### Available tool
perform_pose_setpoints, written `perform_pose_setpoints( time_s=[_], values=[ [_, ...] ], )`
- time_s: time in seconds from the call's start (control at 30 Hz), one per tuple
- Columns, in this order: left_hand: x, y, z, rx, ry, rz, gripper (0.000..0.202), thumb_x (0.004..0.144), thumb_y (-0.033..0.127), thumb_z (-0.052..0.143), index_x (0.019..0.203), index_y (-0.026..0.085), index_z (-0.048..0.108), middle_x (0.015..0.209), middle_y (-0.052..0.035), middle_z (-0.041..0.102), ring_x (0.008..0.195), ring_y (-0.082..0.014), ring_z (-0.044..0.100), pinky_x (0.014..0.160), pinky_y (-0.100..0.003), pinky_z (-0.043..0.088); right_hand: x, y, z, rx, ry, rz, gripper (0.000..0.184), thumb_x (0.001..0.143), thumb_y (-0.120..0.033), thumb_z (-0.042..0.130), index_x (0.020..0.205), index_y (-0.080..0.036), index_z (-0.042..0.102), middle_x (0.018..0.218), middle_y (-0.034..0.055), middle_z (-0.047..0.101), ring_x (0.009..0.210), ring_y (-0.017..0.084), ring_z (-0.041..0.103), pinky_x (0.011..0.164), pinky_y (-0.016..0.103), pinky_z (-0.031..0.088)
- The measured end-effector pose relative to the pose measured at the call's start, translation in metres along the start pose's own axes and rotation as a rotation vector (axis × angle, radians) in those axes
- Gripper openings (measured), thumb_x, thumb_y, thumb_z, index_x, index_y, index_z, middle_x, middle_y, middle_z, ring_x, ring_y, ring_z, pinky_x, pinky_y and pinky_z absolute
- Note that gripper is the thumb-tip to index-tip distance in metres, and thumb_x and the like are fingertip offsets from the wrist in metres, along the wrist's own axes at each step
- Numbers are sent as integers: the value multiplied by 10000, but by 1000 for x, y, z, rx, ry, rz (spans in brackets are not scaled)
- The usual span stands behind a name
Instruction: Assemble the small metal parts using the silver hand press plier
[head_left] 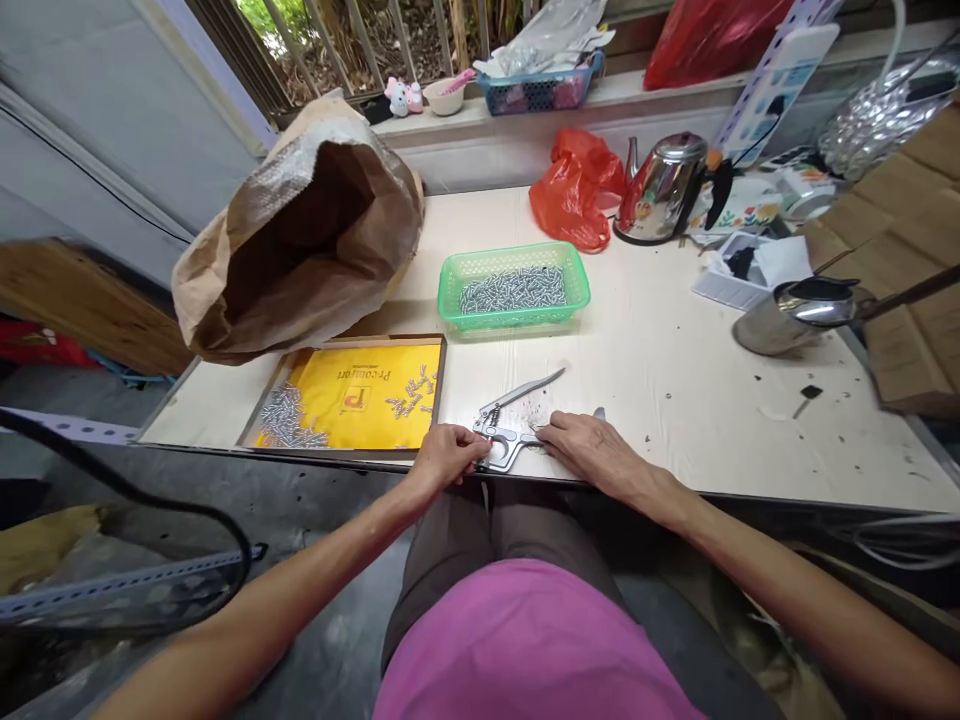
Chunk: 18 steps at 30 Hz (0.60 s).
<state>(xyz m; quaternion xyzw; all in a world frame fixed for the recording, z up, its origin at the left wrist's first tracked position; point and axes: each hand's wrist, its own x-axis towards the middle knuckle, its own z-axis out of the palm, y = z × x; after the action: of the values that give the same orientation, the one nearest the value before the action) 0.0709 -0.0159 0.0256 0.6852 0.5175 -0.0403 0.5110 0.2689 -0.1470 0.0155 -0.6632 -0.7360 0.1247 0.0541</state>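
Note:
A metal hand riveter [504, 432] lies at the table's near edge with its long lever raised toward the back right. My left hand [445, 458] is curled with its fingertips pinched at the tool's left end; what they pinch is too small to name. My right hand [591, 448] rests palm down on the table, fingertips touching the tool's right side, fingers close together. Left of the hands a shallow wooden tray [442, 375] with a yellow sheet holds scattered small metal pieces [289, 420].
A green basket [513, 312] of small metal pieces sits behind the tool. A big brown paper sack [300, 235] lies at the back left. A red bag [574, 190], kettle [664, 185], ladle pot [787, 315] and cardboard boxes [900, 270] crowd the right.

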Motion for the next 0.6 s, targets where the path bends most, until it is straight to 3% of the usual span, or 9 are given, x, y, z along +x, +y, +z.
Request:
perform_pose_setpoints(
  time_s=[0.3,0.43,0.5,0.6],
  values=[
    [3,4,-2,91,-45,-54,202,751,311,637,689,119,647,427,53,488,352,-62,411,377,-180,348,-1,-1,3,5,6,15,291,981,-195,318,947,-179,607,887,60,574,742,141,498,659,272,365],
    [4,4,-2,78,-61,-96,207,734,319,658,669,124,633,399,62,454,362,-65,401,383,-181,356,3,5,-7,45,0,-3,218,942,-308,466,1047,-193,617,1017,91,590,891,189,534,759,313,420],
    [4,4,-2,63,-58,-107,208,730,321,664,661,128,627,398,64,449,363,-66,398,382,-182,354,9,15,-12,28,45,-15,464,850,-454,603,1234,-199,550,1228,139,538,1113,274,487,884,395,415],
    [4,2,-1,43,-48,-106,207,732,320,661,655,132,617,400,67,447,349,-64,394,380,-185,351,21,31,-15,-44,32,-14,937,661,-628,714,1410,-173,383,1435,201,372,1339,403,269,1019,547,301]
  ],
)
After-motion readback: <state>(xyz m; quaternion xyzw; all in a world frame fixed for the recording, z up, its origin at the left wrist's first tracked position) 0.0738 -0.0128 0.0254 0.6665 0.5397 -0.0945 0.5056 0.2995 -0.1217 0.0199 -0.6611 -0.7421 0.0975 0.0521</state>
